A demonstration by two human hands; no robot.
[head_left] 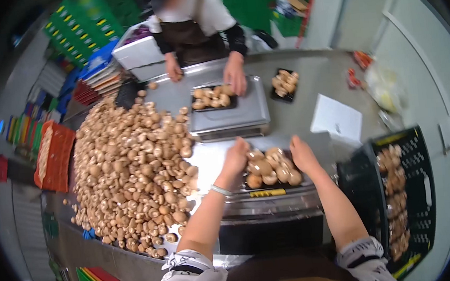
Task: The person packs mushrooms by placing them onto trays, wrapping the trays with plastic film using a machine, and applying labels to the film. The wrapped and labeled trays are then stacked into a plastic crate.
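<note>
A black tray of brown mushrooms [271,168] sits before me on the metal wrapping surface, with a glossy sheen of clear plastic film over its caps. My left hand [235,158] is closed at the tray's far left corner, fingers pinched on what looks like the film. At the far right corner my right hand [302,154] is closed the same way. The film's edges are too transparent to follow. A yellow label strip [268,193] shows along the near side of the tray.
Loose mushrooms [131,170] form a large pile at left. Opposite, a person's hand [235,74] touches a mushroom tray [213,97] on a metal scale [249,109]. Another filled tray [285,85] and white paper [336,118] lie right. A dark crate [419,193] holds several packed trays.
</note>
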